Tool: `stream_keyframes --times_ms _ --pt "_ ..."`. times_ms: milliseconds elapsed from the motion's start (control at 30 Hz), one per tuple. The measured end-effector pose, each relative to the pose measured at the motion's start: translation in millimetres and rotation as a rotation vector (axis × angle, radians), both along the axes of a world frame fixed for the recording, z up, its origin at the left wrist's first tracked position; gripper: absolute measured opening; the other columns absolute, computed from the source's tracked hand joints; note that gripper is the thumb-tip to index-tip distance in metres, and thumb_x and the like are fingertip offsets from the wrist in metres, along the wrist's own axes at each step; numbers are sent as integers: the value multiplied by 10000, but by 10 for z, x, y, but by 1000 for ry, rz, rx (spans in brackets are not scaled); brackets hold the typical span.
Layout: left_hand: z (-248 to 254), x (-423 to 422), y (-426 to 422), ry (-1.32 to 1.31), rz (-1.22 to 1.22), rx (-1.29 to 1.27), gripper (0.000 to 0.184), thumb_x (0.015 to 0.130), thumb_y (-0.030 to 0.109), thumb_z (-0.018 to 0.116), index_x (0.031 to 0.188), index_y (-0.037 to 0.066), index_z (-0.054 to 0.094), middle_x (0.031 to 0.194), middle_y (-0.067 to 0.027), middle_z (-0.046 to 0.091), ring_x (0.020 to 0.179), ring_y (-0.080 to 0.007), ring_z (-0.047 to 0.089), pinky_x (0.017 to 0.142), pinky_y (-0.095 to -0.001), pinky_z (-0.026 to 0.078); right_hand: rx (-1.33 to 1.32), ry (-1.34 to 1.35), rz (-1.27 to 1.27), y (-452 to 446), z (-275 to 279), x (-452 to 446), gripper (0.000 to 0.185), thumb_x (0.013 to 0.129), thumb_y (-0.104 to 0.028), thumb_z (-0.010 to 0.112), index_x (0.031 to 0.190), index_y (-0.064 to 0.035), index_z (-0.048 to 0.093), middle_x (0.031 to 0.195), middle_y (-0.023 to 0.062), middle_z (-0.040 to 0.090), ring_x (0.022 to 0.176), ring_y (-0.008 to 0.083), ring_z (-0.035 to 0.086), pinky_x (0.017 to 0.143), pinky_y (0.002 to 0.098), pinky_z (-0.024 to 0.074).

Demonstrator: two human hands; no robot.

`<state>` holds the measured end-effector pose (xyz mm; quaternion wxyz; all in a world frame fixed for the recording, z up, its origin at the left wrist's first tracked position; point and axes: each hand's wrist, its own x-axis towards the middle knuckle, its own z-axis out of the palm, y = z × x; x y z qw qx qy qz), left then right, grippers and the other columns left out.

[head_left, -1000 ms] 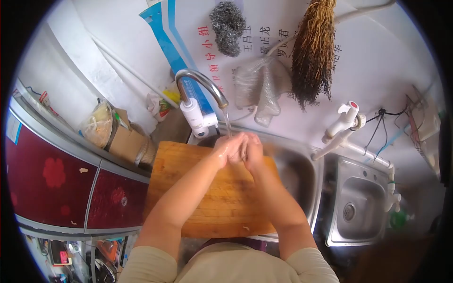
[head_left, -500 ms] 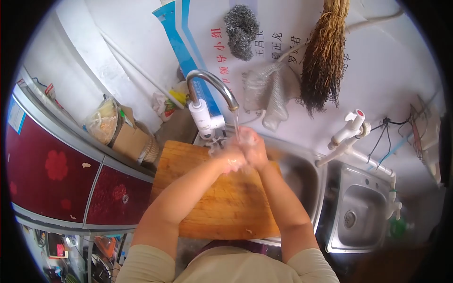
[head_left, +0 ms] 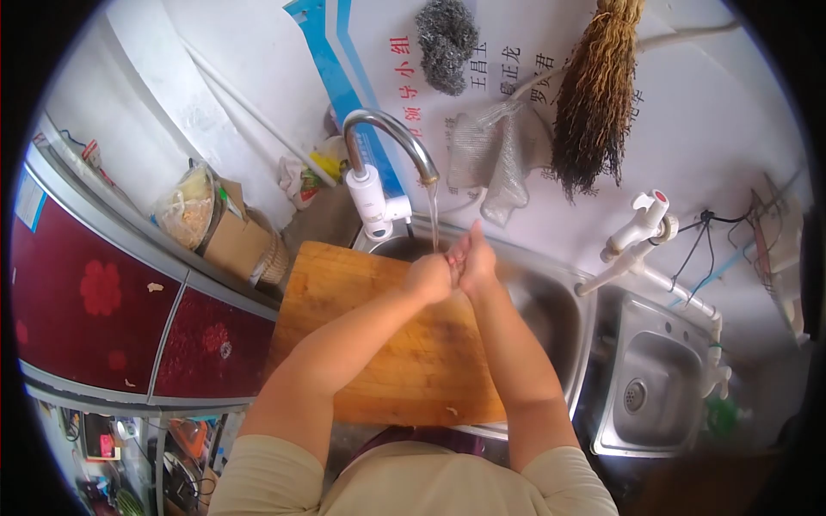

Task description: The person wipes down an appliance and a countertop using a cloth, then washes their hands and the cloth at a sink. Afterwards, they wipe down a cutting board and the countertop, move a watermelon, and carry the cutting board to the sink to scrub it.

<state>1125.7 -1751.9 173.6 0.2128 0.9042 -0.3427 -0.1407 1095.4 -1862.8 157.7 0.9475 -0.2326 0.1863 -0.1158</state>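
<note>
Both hands meet over the far edge of the wooden cutting board (head_left: 379, 361), with a thin stream of water (head_left: 434, 215) falling beside them. The curved metal tap (head_left: 391, 125) with a white body is running. My left hand (head_left: 430, 278) is bent against the palm of my right hand, back upward, its fingers mostly hidden. My right hand (head_left: 476, 261) is open, fingers stretched upward and away from me. No object shows between the two hands. The board lies across the steel sink (head_left: 551, 318), covering its left part.
At the right stands a smaller steel sink (head_left: 658, 391) below a white tap (head_left: 637, 225). A straw brush (head_left: 594, 112), a steel wool scourer (head_left: 447, 47) and a mesh cloth (head_left: 490, 159) hang on the wall. A dark red cabinet (head_left: 95, 301) is at the left.
My hands have moved slightly back from the water stream, and splashing around them has stopped. The fingers of my right hand have straightened. The view has tilted a little.
</note>
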Motion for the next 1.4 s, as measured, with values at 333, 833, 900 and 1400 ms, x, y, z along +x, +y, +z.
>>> stream_keyframes --times_ms 333,833,900,1400 --pt "376 146 134 792 -57 -459 463 678 -14 719 1107 -7 544 1000 -94 620 881 -171 610 741 -295 501 -932 231 355 -443 389 -893 289 942 -242 503 1137 -29 515 867 66 601 801 168 601 757 327 510" --pt "771 95 336 684 152 -704 382 871 72 587 1223 -12 466 1104 -87 583 929 -145 588 763 -277 502 -914 -39 118 -109 432 -821 143 846 -30 559 987 -56 552 863 18 566 793 114 514 713 246 430" --pt "862 75 377 703 185 -676 394 871 126 619 1218 0 478 1119 -97 587 959 -152 579 776 -281 498 -884 20 1 -125 503 -823 136 849 -12 547 973 -67 538 831 18 558 760 105 497 679 236 419" --pt "2206 29 441 617 -348 -531 178 889 69 593 1035 -32 611 989 -106 660 861 -148 632 755 -272 514 -1807 -110 -764 -146 2439 -71 404 781 -217 697 1093 -21 532 916 186 621 858 336 625 718 409 497"
